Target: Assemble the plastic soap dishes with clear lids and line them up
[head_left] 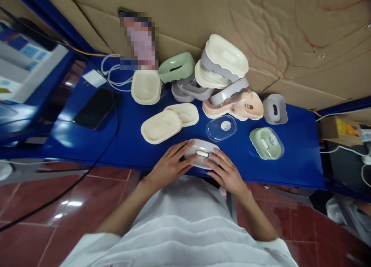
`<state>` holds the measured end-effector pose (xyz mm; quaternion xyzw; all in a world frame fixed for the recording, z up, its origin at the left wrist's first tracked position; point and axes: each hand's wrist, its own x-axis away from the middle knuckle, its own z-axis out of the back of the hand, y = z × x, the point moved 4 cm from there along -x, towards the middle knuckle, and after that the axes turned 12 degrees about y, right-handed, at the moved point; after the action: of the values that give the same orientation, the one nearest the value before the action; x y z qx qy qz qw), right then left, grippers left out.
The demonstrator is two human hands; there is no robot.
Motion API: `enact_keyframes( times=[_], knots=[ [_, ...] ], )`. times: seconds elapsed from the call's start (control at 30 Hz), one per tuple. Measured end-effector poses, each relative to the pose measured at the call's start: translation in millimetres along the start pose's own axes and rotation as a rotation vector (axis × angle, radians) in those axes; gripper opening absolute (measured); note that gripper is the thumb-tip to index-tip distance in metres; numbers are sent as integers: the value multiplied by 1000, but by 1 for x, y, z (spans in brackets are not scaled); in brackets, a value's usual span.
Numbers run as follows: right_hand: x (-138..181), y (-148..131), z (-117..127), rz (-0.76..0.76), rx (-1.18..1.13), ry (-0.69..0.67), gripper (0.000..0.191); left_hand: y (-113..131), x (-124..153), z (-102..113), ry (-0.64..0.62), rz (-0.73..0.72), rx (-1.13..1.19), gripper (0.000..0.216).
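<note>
A grey oval plastic dish, apparently a soap dish (201, 145), sits at the table's front edge with a cream oval piece (202, 153) in its middle slot. My left hand (172, 162) grips its left end, fingers over the rim. Around the right end curl the fingers of my right hand (227, 169). Just beyond lies a clear lid (217, 128) with a round white sticker. Two cream oval trays (161, 127) overlap to the left of it. On the right is a green dish (265, 145) under a clear lid with a sticker.
At the back of the blue table (127, 143) are stacked cream trays (227, 56), a green dish (179, 65), peach dishes (251, 106) and a grey dish (275, 108). A dark phone (95, 108) and white charger (94, 78) lie left. A black cable (98, 158) crosses the front edge.
</note>
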<state>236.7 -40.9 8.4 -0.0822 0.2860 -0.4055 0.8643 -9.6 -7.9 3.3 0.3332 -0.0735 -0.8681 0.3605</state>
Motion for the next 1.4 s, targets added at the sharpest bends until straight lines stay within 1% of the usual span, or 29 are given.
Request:
enact_keyframes(
  times=[0.1,0.2,0.3,0.37,0.47,0.57,0.63,0.67,0.73,0.8,0.87,1.0,1.13,1.27,1.4],
  knots=[
    [-6,17,7,-55,-14,29,56,-1,0,1,13,42,72,42],
    [-17,46,13,-197,133,83,64,-4,1,4,48,120,175,41],
    [-21,68,15,-270,276,88,61,-6,3,7,91,187,192,41],
    [-21,75,16,-280,321,132,56,-7,3,7,110,230,165,49],
    [-19,80,17,-291,301,146,59,-7,0,5,117,293,146,65],
    [-21,75,21,-292,177,194,58,-6,-9,-1,115,341,167,80],
    [-24,62,22,-248,51,239,60,-7,-15,-7,107,368,209,90],
    [-27,53,20,-204,2,224,62,-7,-18,-10,100,376,239,95],
    [-31,33,12,-95,-15,139,62,-9,-23,-16,77,380,305,103],
    [-33,18,4,-7,61,62,60,-13,-25,-20,58,380,356,106],
    [-34,10,0,39,146,29,57,-17,-25,-21,53,384,382,108],
    [-37,5,1,74,237,-35,58,-20,-24,-20,36,381,404,108],
    [-43,3,2,68,235,-87,57,-20,-24,-21,16,400,414,109],
    [-41,9,-4,63,201,-39,51,-20,-22,-24,-5,423,388,108],
    [-30,18,-9,28,167,14,53,-20,-23,-23,6,381,383,103]
  ],
)
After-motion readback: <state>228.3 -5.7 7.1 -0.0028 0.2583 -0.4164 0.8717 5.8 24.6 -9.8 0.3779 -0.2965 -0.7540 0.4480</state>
